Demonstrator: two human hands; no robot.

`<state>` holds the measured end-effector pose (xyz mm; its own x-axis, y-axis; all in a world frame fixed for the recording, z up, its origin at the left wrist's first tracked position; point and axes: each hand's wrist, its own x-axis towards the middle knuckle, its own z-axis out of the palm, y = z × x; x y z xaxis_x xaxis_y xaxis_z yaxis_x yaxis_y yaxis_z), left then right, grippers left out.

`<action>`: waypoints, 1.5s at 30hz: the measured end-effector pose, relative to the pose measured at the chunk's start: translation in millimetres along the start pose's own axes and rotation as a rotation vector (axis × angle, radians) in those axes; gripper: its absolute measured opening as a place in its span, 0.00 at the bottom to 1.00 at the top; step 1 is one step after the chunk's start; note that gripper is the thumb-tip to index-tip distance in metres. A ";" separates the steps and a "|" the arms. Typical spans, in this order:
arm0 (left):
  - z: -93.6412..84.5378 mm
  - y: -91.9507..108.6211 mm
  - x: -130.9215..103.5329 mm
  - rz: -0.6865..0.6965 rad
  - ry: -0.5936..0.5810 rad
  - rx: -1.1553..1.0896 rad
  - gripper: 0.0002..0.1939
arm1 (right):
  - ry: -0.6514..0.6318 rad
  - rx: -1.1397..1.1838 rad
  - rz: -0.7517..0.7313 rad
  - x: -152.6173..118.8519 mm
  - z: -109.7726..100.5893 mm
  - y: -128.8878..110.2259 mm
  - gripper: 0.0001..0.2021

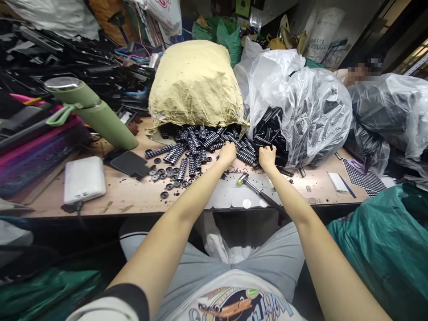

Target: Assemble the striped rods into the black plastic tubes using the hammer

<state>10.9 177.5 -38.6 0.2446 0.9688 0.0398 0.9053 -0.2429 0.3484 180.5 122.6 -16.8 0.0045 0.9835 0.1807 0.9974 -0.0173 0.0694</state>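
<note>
My left hand [228,154] is closed at the edge of a pile of ridged black-and-silver cylinders [192,145], which spill from the mouth of a yellow sack [197,84]. What its fingers hold, if anything, is hidden. At the opening of a clear plastic bag [312,111], my right hand [267,157] is curled shut beside black tube-like pieces [269,127]. I cannot make out what is inside that grip. A hammer [256,189] with a dark handle lies on the table below my hands. Small black discs [165,174] are scattered left of the pile.
To the left stand a green bottle [103,118] and a white box [84,178] with a cable. A small white block [337,182] and a blue pen [348,186] lie right. A green sack [384,236] rises beside my right arm. A person [359,73] is behind the bags.
</note>
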 end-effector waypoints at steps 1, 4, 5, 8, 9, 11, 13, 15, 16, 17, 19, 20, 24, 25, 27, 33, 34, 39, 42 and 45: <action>-3.7 -2.9 -6.2 -0.033 0.025 -0.048 0.16 | 0.005 0.006 0.002 0.8 -1.7 -0.9 0.16; -14.5 -9.4 -37.0 0.011 0.176 -0.290 0.17 | 0.042 0.074 -0.077 -9.8 -18.6 -0.8 0.15; -17.1 -9.4 -49.9 0.090 0.218 -0.380 0.17 | 0.011 0.120 -0.157 -15.5 -27.4 -0.2 0.14; -19.9 -2.1 -86.9 0.280 0.125 -0.676 0.13 | -0.198 0.335 -0.446 -33.1 -53.7 -0.6 0.10; -19.4 1.8 -96.8 0.246 0.042 -0.812 0.10 | -0.216 0.412 -0.483 -39.1 -59.8 -2.2 0.11; -17.1 9.4 -111.9 0.024 -0.097 -1.099 0.08 | -0.130 0.508 -0.452 -52.3 -64.9 -8.3 0.18; -15.0 15.3 -121.6 -0.217 -0.144 -1.324 0.11 | -0.020 0.508 -0.378 -67.6 -61.0 -17.9 0.35; -14.1 19.0 -128.1 -0.319 -0.149 -1.437 0.13 | -0.006 0.471 -0.348 -83.0 -52.0 -28.9 0.50; -14.1 20.0 -130.8 -0.323 -0.149 -1.459 0.13 | -0.010 0.458 -0.336 -89.7 -47.2 -33.8 0.53; -14.4 20.5 -133.4 -0.313 -0.146 -1.470 0.14 | -0.005 0.455 -0.318 -95.1 -42.9 -37.9 0.54; -15.2 20.0 -138.2 -0.286 -0.139 -1.516 0.15 | 0.016 0.480 -0.289 -102.4 -36.7 -42.2 0.53; -15.7 19.3 -140.6 -0.269 -0.134 -1.562 0.16 | 0.028 0.508 -0.281 -104.4 -34.8 -42.4 0.53; -18.4 15.6 -149.5 -0.199 -0.108 -1.701 0.20 | 0.056 0.654 -0.315 -111.1 -32.5 -37.5 0.58; -19.1 15.3 -151.4 -0.199 -0.102 -1.697 0.21 | 0.062 0.687 -0.329 -113.5 -32.8 -36.8 0.58; -20.0 15.6 -154.3 -0.224 -0.104 -1.679 0.23 | 0.077 0.748 -0.374 -119.2 -34.9 -37.5 0.57; -17.3 21.8 -154.9 -0.364 -0.034 -1.705 0.17 | 0.086 0.892 -0.573 -129.0 -43.7 -48.4 0.54; -17.6 23.4 -155.3 -0.381 -0.024 -1.721 0.15 | 0.070 0.899 -0.582 -129.0 -43.5 -49.7 0.54; -27.9 31.9 -162.3 -0.438 -0.125 -1.768 0.15 | 0.008 0.918 -0.582 -128.9 -36.1 -52.8 0.55; -34.1 34.2 -164.1 -0.458 -0.164 -1.752 0.15 | 0.029 0.969 -0.572 -130.9 -30.5 -54.5 0.53; -33.4 31.7 -162.0 -0.478 -0.199 -1.702 0.16 | 0.046 1.005 -0.525 -134.1 -24.0 -58.2 0.53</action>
<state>-11.6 14.5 -2.8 0.2446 0.8816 -0.4036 -0.3898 0.4705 0.7916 120.1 -12.5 -21.6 -0.4128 0.8189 0.3988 0.4812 0.5678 -0.6678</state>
